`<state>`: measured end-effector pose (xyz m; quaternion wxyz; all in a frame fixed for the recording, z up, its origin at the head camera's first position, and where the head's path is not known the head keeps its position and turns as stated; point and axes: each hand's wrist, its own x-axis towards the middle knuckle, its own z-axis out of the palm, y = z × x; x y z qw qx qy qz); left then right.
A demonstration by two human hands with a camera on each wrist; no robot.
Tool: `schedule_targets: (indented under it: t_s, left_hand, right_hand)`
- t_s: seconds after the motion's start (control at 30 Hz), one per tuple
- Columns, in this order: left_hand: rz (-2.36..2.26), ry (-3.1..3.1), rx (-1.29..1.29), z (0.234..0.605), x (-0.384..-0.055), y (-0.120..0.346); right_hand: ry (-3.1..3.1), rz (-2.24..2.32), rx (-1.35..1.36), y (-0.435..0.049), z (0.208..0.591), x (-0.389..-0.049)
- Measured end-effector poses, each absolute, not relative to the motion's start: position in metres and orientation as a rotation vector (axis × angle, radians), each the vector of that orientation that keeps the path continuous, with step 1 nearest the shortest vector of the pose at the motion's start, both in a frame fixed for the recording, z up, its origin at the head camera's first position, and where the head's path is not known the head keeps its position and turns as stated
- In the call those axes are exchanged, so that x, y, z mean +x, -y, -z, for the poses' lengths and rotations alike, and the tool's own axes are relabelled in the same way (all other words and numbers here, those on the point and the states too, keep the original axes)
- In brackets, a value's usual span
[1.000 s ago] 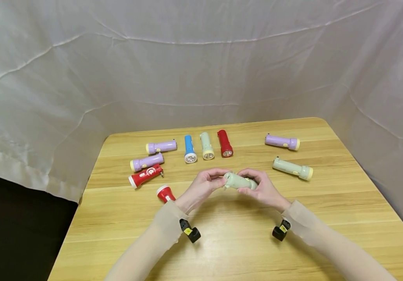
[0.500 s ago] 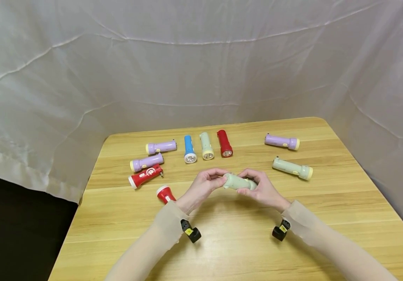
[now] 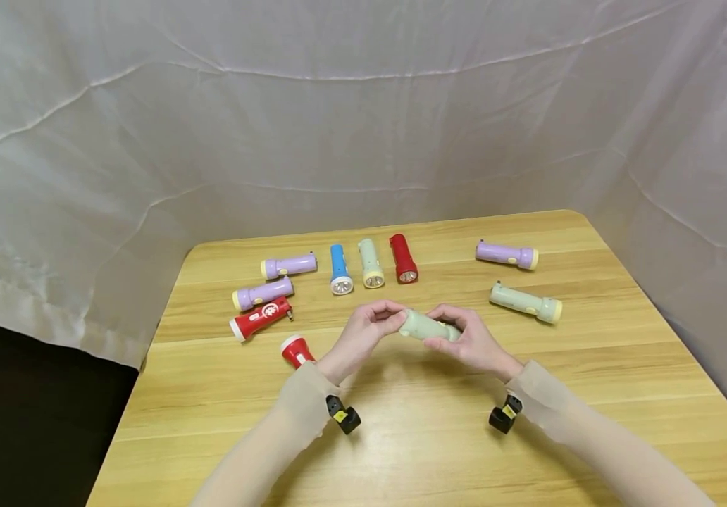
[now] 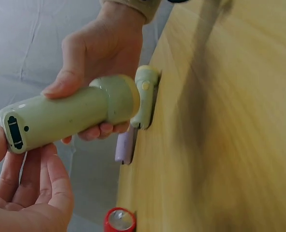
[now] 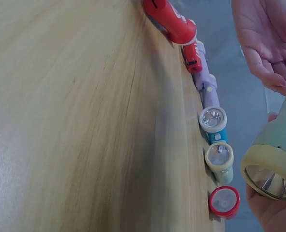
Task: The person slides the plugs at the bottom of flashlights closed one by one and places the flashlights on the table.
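Note:
Both hands hold one pale green flashlight above the middle of the table. My right hand grips its body just behind the cream-rimmed head, thumb on the near side. At the tail end, the thumb and fingers of my left hand pinch it. In the left wrist view a dark slot shows on the flashlight's tail, beside the left thumb. The right wrist view shows its clear lens facing the camera, low at the right edge. Closest to my left wrist lies a red flashlight, partly covered by it.
On the wooden table, a blue flashlight, a green one and a dark red one lie at the back. Two purple flashlights and a red one lie left; purple and green ones lie right.
The held flashlight has turned slightly, so its tail face points less toward the head camera. The left thumb stays at that end; both hands barely shift. The other flashlights lie as before.

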<state>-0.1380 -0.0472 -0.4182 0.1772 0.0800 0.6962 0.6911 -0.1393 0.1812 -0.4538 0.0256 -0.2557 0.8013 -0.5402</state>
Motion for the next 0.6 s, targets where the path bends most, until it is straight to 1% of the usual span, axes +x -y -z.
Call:
schedule_targets:
  t_s: [0.33, 0.6]
  left_hand:
    - [-1.895, -2.146, 0.363, 0.414, -0.148, 0.051]
    - [-1.994, -2.023, 0.335, 0.412, -0.149, 0.051]
  right_hand:
    - [-2.434, 1.717, -0.76, -0.177, 0.45, -0.14]
    - [-2.384, 1.771, -0.788, -0.176, 0.448, -0.14]
